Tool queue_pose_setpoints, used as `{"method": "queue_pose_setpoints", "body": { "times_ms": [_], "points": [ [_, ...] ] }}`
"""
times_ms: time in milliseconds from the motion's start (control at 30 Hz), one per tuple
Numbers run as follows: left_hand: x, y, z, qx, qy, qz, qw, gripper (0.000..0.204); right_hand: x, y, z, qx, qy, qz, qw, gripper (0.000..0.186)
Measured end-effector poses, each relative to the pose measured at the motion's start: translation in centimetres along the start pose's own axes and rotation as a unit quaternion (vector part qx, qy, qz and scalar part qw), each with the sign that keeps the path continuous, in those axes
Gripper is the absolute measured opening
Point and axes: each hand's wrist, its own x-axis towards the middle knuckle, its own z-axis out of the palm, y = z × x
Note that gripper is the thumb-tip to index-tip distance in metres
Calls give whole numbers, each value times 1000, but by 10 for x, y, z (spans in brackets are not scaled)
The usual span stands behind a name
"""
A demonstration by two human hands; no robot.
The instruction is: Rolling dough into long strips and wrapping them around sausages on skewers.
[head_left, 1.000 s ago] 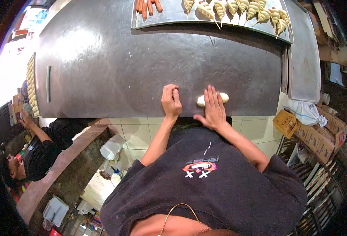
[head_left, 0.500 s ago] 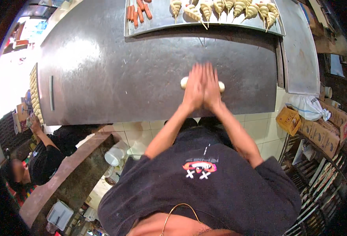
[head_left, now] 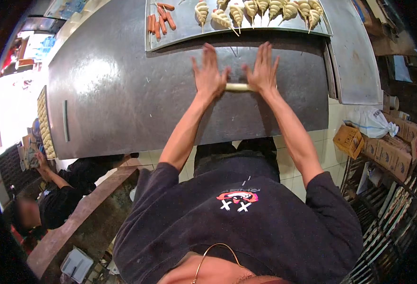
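Note:
A pale rope of dough (head_left: 238,87) lies crosswise on the dark metal worktable (head_left: 137,99). My left hand (head_left: 210,73) rests flat over its left end, fingers spread and pointing away from me. Over the right end, my right hand (head_left: 263,73) is likewise flat with its fingers apart. Only the dough's middle shows plainly between my hands; its ends are mostly beneath the palms. Beyond my fingertips stands a metal tray (head_left: 189,42). It bears several dough-wrapped sausages on sticks (head_left: 237,16) and, at its left, several bare sausages (head_left: 162,21).
A thin grey strip (head_left: 66,120) lies near the table's left end, beside a tray of shaped dough pieces (head_left: 44,120). Another person (head_left: 59,199) works at the lower left. Cardboard boxes (head_left: 393,154), a white sack (head_left: 371,122) and slatted racks (head_left: 383,222) stand at the right.
My hands, side by side over the dough's middle before, have moved apart to its two ends and slightly away from me. The dough is now longer and thinner.

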Motion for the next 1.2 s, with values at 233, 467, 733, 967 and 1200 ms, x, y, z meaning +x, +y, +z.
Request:
{"method": "queue_pose_setpoints", "body": {
  "times_ms": [233,467,733,967,1200],
  "points": [
    [-182,21,-64,-73,-211,40,974,82,-185,-33,-90,12,-219,-60,974,110],
    [-21,-25,-7,-2,-27,-137,990,92,-23,6,-26,-79,-78,61,992,103],
    [-86,-27,-43,-38,-139,48,988,82,-88,-2,-63,-59,-172,-39,983,94],
    [-191,-4,-72,-54,-199,-78,975,85,-188,-10,-101,-32,-223,29,974,101],
    [-5,-60,-1,-36,29,-226,973,89,9,44,-13,-73,-28,107,991,100]
  ]
}}
